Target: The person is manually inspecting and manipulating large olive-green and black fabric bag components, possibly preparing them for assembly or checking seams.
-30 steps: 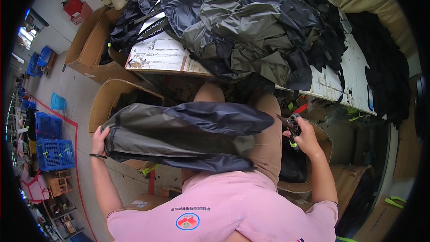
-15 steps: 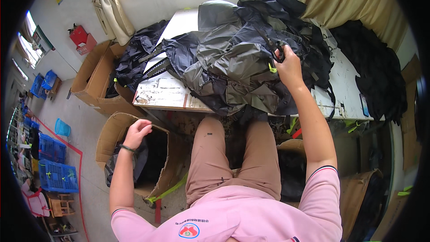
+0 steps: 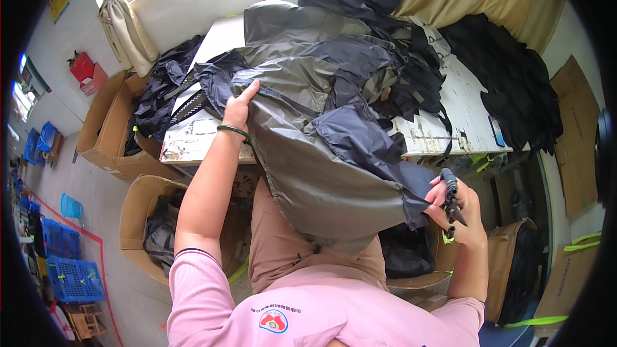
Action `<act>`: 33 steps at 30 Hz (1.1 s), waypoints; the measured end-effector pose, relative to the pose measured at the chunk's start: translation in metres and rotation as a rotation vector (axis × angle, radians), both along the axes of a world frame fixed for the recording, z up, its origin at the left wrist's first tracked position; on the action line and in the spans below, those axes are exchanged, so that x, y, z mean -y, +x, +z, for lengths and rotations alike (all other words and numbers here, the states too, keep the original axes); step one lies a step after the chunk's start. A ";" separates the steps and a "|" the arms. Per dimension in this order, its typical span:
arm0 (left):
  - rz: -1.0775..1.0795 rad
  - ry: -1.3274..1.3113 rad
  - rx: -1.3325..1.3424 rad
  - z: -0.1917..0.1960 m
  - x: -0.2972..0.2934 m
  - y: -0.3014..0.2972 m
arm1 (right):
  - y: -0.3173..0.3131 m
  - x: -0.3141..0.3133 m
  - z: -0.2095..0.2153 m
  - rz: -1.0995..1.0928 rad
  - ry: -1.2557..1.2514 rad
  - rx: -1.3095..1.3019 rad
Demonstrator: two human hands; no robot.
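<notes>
Over the lap [image 3: 273,244], grey fabric [image 3: 305,167] is clamped by the fingers of the left hand [image 3: 238,110] and the right hand [image 3: 470,217], where scissors [image 3: 451,189] are also held. Crumpled dark material [image 3: 164,239] is contained in open cardboard boxes [image 3: 137,212] on either side.

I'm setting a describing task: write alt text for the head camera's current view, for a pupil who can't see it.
The left hand and right hand hold a grey cloth spread between them, the right also holding dark scissors. Beyond, more dark fabric lies heaped on a white table, with cardboard boxes on both sides.
</notes>
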State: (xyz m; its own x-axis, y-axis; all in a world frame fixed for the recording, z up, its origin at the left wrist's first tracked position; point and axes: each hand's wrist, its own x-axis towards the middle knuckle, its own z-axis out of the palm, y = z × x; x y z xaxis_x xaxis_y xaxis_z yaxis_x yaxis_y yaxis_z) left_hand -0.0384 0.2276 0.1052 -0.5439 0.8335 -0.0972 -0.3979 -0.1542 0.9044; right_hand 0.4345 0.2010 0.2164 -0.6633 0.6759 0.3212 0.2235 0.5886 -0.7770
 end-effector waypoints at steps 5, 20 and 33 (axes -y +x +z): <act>-0.034 0.312 0.054 0.035 0.062 0.014 | 0.051 -0.002 -0.026 -0.322 -0.077 0.133; -1.072 -0.988 -1.081 -0.047 0.327 0.071 | 0.053 -0.002 -0.165 -0.048 -0.121 0.473; -0.505 -0.219 -1.408 -0.085 0.093 0.126 | -0.025 -0.071 -0.214 -0.730 -0.203 0.133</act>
State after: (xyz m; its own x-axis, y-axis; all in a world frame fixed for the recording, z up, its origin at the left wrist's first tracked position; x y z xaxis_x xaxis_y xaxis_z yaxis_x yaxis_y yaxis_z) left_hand 0.0873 0.1347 0.0199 0.0347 0.9943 0.1005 0.8188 -0.0859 0.5676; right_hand 0.4097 0.2718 0.0029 -0.0504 0.9944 0.0928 0.5998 0.1044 -0.7933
